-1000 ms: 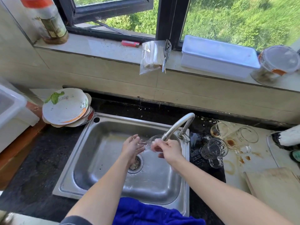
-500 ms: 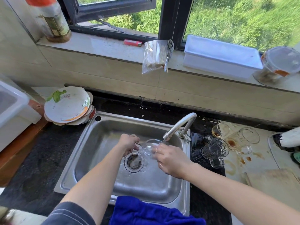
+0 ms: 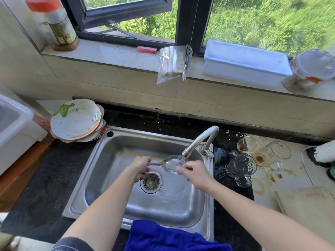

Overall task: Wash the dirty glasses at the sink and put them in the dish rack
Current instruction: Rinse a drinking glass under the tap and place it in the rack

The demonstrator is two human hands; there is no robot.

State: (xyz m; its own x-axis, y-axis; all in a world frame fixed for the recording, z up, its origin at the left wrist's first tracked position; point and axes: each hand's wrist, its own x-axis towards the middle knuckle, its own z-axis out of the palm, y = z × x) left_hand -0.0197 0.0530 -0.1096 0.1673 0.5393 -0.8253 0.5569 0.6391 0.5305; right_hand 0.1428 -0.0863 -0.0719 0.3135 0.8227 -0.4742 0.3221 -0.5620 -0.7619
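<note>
A clear stemmed glass (image 3: 171, 163) lies sideways under the running faucet (image 3: 199, 140), over the steel sink (image 3: 108, 160). My left hand (image 3: 141, 167) is closed around its stem and base. My right hand (image 3: 195, 173) touches the bowl's rim, fingers at the opening. Several dirty glasses stand on the counter right of the sink: a ribbed mug (image 3: 242, 165), a small stained glass (image 3: 245, 144), a tumbler (image 3: 278, 150) and a stained glass (image 3: 261, 158).
Stacked plates (image 3: 76, 120) sit at the sink's back left. A white bin (image 3: 12, 124) stands at far left. A blue cloth (image 3: 163, 236) hangs over the front rim. A wooden board (image 3: 308, 205) lies at the right. The drain strainer (image 3: 151, 181) holds debris.
My left hand slid left along the glass to the stem and base. The glass turned sideways under the stream, and my right hand shifted to its rim.
</note>
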